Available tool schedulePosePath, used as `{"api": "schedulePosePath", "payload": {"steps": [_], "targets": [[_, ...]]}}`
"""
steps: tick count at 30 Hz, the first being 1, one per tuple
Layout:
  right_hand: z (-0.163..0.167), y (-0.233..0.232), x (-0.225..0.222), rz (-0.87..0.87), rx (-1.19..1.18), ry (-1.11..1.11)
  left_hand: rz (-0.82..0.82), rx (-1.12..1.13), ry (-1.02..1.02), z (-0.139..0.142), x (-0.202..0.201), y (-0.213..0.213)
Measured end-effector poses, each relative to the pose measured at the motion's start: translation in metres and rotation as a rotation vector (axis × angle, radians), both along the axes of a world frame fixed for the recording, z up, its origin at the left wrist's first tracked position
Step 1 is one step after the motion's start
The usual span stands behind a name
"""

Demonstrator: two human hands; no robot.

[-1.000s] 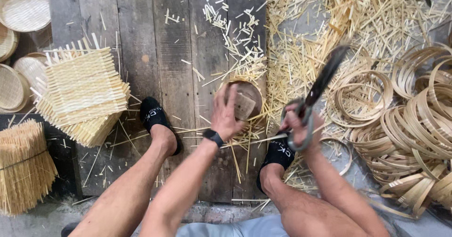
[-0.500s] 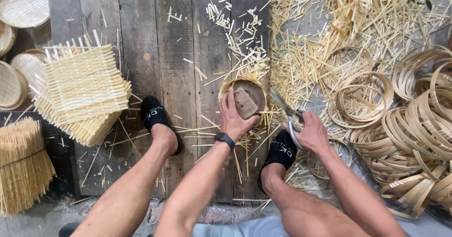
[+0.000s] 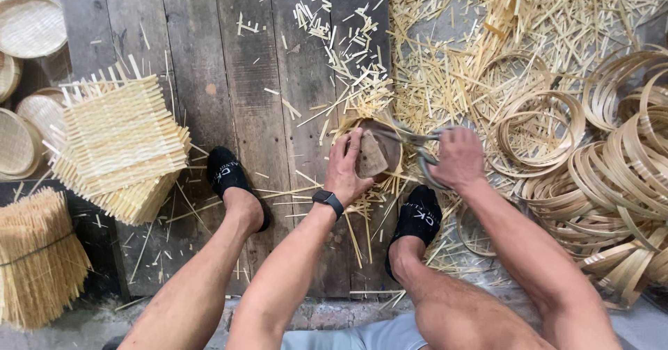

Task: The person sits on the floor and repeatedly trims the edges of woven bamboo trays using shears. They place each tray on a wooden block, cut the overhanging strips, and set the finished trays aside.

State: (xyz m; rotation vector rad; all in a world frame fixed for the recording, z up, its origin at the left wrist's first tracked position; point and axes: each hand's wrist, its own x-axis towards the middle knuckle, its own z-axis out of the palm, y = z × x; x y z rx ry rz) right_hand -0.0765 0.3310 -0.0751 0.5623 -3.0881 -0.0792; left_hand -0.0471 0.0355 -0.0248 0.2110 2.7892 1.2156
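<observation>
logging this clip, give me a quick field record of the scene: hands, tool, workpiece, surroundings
left hand: pressing down on a small round woven piece
right hand: gripping shears, blades at the piece's rim
floor: wooden planks strewn with bamboo offcuts
person's left: stack of square woven mats, strip bundle
person's right: bamboo hoops

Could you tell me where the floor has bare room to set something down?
Barest: the dark planks between the woven mats and the strip litter. Crowded: strips and hoops fill the right, and trays and a bundle line the left edge.
</observation>
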Motion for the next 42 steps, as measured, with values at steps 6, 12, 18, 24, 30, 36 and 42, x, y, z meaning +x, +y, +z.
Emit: {"api": "schedulePosePath", "payload": {"steps": [6,12,18,24,30,36,42], "targets": [[0.000,0.011,-0.004,-0.015,0.035,-0.310,0.113,-0.167,-0.067,0.015,0.005,0.003],[-0.008,-0.001,-0.009,0.015,0.079,-0.008,0.189,-0.087,-0.095,0.011,0.013,0.035],[-0.004,0.021,-0.010,-0.004,0.060,-0.335,0.255,-0.005,-0.057,0.000,0.014,0.022],[0.000,-0.008,-0.011,0.022,0.003,-0.050,0.072,-0.028,-0.139,-0.002,0.012,0.015],[0.009,0.007,-0.015,0.024,0.014,-0.326,-0.042,-0.157,-0.260,0.004,0.004,-0.004],[0.008,-0.013,-0.011,0.013,0.125,-0.229,-0.137,-0.168,-0.239,0.011,0.000,0.006],[0.020,0.002,-0.011,-0.043,0.051,-0.471,0.265,-0.146,-0.206,0.018,0.014,0.028]]}}
